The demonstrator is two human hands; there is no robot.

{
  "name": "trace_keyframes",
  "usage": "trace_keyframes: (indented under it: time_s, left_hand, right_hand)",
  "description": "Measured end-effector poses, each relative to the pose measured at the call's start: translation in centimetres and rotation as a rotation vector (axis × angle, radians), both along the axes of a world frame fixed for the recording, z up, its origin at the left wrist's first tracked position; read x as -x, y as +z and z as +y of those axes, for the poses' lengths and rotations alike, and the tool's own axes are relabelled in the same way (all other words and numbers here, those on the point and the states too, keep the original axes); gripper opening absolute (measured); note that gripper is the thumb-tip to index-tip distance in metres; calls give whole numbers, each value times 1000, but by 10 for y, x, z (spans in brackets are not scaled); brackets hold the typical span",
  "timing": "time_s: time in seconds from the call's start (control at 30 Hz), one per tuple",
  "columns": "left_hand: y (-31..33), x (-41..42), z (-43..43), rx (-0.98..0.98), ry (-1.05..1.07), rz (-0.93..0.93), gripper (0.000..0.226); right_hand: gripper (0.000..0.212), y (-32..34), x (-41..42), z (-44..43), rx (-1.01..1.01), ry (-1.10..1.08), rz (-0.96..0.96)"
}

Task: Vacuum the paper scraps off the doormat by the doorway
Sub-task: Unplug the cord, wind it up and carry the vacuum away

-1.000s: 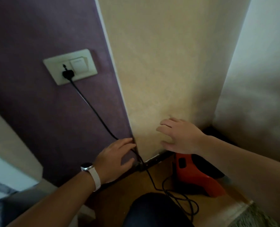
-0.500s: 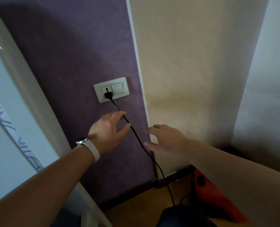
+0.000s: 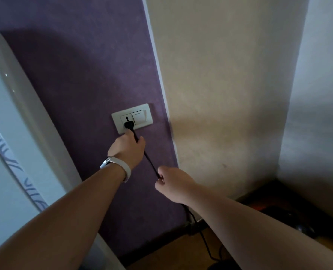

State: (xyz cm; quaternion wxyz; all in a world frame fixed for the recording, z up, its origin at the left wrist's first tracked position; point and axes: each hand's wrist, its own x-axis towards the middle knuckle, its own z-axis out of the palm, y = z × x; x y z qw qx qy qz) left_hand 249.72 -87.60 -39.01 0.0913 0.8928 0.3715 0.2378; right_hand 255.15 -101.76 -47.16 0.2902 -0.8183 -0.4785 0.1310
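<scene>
A black plug [image 3: 129, 125] sits in the white wall socket plate [image 3: 133, 118] on the purple wall. Its black cord [image 3: 151, 163] runs down and to the right towards the floor. My left hand [image 3: 127, 149], with a white wristband, is closed around the cord just below the plug. Lower down, my right hand [image 3: 173, 184] is closed on the same cord. The red vacuum [image 3: 263, 208] shows only as a dim red patch in the dark corner at lower right. The doormat and paper scraps are out of view.
A beige wall [image 3: 220, 94] meets the purple wall at a white corner strip. A white rounded appliance or door [image 3: 9, 117] stands at the left. Wooden floor [image 3: 171, 250] and dark skirting lie below, with more cord trailing on the floor.
Both hands rose from near the floor to the cord. The left hand closed on it just under the plug and the right hand closed on it lower down. The view tilted upward.
</scene>
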Motion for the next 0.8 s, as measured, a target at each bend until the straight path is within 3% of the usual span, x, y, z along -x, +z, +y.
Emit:
trace_keyframes:
  time_s: [0.13, 0.33, 0.53, 0.8]
  left_hand:
    - [-13, 2, 1, 42, -32, -124, 36]
    - [-20, 5, -2, 98, -37, -275, 40]
    - [-47, 25, -40, -10, -252, -174, 43]
    - [-53, 11, -41, 108, -299, -224, 42]
  right_hand:
    - [17, -3, 1, -10, -61, 20, 44]
    - [27, 4, -8, -37, -116, 55, -5]
    - [28, -10, -28, -82, 157, 71, -84]
    - [41, -41, -52, -135, 143, -107, 25]
